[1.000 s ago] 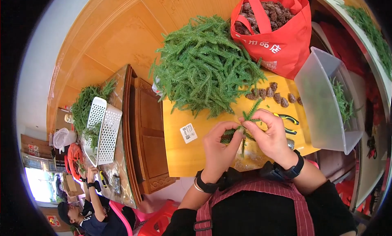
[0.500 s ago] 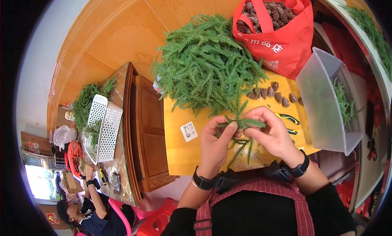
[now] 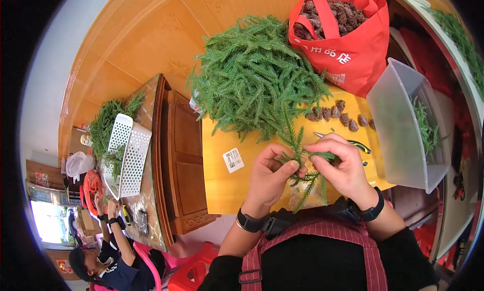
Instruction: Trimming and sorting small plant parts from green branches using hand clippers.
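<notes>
Over the near part of the yellow tabletop point(image 3: 222, 190), both hands work on a green artificial pine sprig point(image 3: 291, 137) with needled twigs spreading out. My left hand point(image 3: 267, 179) is closed around its middle, thumb on top. The fingers of my right hand point(image 3: 345, 170) pinch a side twig beside the left thumb. Partly behind the right hand lie pliers point(image 3: 359, 146) with yellow-and-black handles. Beyond the hands rises a big heap of green pine sprigs point(image 3: 252, 79). Several brown pine cones point(image 3: 335, 112) lie to the right of the heap.
A red bag point(image 3: 353, 54) full of pine cones stands at the back right. At the right is a clear plastic bin point(image 3: 403, 130) holding a few sprigs. A white label point(image 3: 233, 160) lies on the left. Another person point(image 3: 116, 261) works at a side table with a white perforated basket point(image 3: 135, 162).
The sprig has turned slightly in my hands, and its twigs point differently. My right hand has shifted a little, uncovering more of the pliers. The other person's hands have moved.
</notes>
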{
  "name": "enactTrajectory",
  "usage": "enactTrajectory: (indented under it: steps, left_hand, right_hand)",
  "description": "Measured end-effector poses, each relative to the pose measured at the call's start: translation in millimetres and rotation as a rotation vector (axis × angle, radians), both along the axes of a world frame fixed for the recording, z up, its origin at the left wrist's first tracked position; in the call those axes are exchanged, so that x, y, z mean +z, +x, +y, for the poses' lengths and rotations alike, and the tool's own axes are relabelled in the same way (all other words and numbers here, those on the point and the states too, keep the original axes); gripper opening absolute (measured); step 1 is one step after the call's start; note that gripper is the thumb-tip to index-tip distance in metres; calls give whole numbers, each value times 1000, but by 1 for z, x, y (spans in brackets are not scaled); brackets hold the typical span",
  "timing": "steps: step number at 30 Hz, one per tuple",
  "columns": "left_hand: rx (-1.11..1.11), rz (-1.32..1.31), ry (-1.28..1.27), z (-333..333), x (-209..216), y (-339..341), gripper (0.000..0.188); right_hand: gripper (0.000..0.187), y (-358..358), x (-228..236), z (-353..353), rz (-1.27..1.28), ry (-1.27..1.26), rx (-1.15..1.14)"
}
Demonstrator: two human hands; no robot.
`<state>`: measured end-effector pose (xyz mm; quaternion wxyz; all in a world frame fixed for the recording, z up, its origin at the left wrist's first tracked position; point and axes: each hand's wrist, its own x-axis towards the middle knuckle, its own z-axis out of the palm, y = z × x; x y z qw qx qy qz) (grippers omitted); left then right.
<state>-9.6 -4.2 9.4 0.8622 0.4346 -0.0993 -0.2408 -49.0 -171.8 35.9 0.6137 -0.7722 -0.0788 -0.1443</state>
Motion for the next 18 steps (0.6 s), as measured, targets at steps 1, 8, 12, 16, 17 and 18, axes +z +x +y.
enactTrajectory:
  steps: [1,8,12,16,17,18]
  left_hand:
    - [14,9,-29,-1,1,-1,21]
    - [173,67,-33,-12,-2,-9,12]
    - [155,-18,71,-12,-2,-9,11]
    - [125,-73,110,-11,2,-10,13]
    - [112,-105,112,-12,2,-10,15]
    - [111,-105,111,-12,3,-9,15]
  right_hand:
    - [20,-1,1,1,-13,-10,-25]
    - [20,-2,0,1,-13,-69,-97]
    - [19,-4,-1,2,-43,-168,-62]
    - [19,-4,0,2,-77,-166,-53]
    - [18,-5,1,2,-97,-169,-50]
    - [18,-5,1,2,-97,-169,-51]
